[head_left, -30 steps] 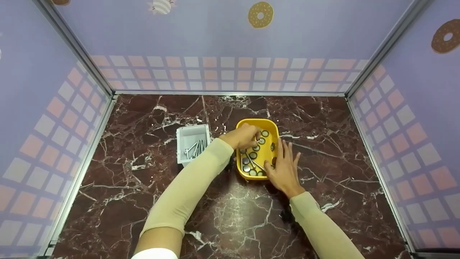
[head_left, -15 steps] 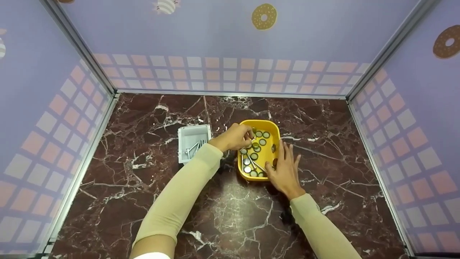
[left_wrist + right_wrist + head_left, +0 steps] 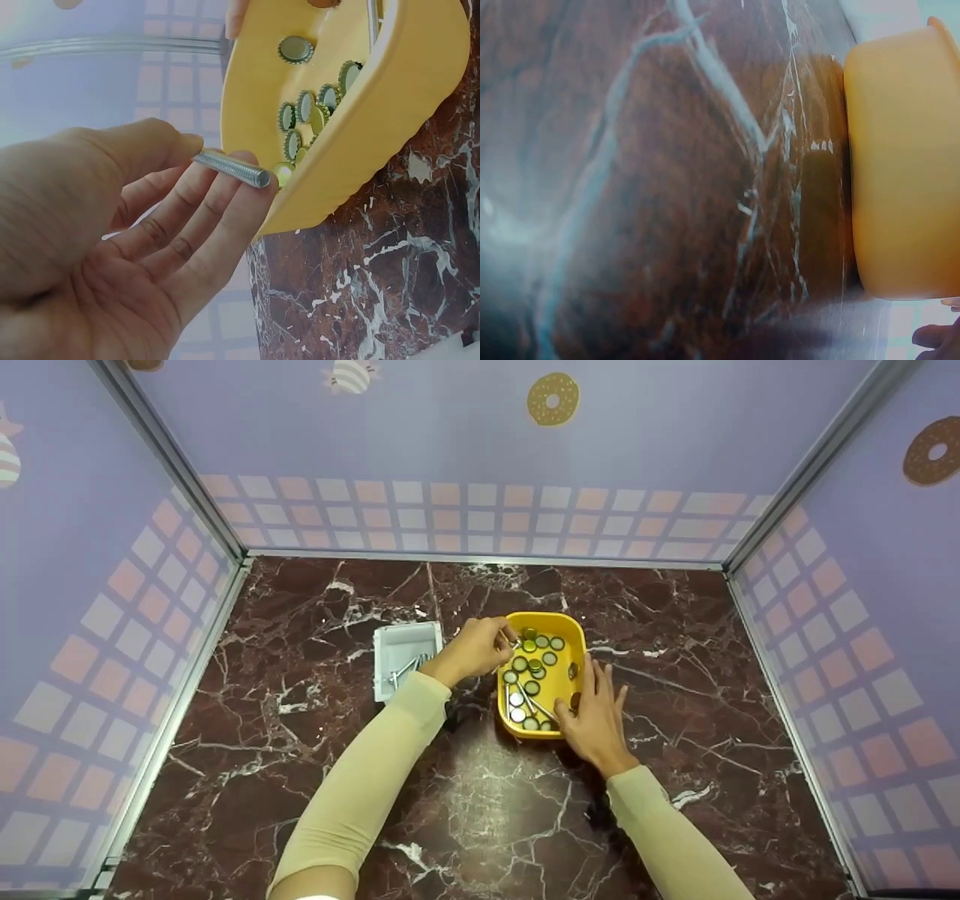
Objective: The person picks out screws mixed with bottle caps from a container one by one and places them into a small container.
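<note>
My left hand (image 3: 474,649) pinches a threaded metal bolt (image 3: 234,169) between thumb and fingertips, beside the upper left rim of a yellow plastic tub (image 3: 561,679). The threaded end points outward in the left wrist view; the hand covers the other end. Inside the tub lie several crimped bottle caps (image 3: 550,658), silver and green-gold, along with a few bolts (image 3: 526,699) toward the lower left. My right hand (image 3: 596,716) rests on the tub's right side, fingers extended along the outside wall and thumb over the rim. In the right wrist view the tub's outer wall (image 3: 907,172) fills the right side.
Left of the tub stands a light grey box (image 3: 409,635) with several bolts (image 3: 406,667) in it, partly behind my left forearm. Both containers sit on a dark red marbled surface (image 3: 660,607), enclosed by patterned panels (image 3: 450,442) at the back and sides.
My left hand has lifted out of the tub and moved left to its rim with the bolt, uncovering more caps. My right hand stays in place on the tub.
</note>
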Available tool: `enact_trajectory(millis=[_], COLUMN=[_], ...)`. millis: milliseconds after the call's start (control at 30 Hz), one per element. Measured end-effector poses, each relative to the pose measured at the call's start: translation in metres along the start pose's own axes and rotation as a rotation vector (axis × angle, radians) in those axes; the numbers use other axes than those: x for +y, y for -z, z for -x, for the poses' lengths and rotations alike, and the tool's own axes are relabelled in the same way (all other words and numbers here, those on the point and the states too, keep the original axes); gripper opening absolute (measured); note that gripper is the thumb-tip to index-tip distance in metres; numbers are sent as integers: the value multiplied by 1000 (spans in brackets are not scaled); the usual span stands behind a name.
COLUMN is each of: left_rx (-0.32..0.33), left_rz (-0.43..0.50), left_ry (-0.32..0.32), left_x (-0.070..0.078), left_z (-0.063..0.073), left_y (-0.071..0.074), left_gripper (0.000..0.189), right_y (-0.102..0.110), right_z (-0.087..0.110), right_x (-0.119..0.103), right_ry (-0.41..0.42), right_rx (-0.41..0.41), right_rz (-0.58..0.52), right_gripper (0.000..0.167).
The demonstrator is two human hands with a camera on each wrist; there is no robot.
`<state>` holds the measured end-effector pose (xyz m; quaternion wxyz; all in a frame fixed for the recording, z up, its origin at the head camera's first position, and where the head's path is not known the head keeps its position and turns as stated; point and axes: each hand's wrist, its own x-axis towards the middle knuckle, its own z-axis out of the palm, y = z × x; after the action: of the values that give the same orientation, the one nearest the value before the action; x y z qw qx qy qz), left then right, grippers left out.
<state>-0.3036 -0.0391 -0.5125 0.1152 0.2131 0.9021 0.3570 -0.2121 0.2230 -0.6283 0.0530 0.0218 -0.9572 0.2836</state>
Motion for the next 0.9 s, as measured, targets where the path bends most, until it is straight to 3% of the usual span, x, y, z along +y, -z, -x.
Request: enact_trajectory(millis=[367,900], left_rx=[166,276], left_rz=[80,201], left_ry=[62,146], left_x=[-13,-37], left_z=[16,44], left_y=[5,13], left_gripper=[25,24], right_y=[1,0], right_z=[1,1], right_x=[-1,-1], right_ry=[14,16], right_rx=[4,6], right_rz=[-9,-19], right_gripper=[101,99])
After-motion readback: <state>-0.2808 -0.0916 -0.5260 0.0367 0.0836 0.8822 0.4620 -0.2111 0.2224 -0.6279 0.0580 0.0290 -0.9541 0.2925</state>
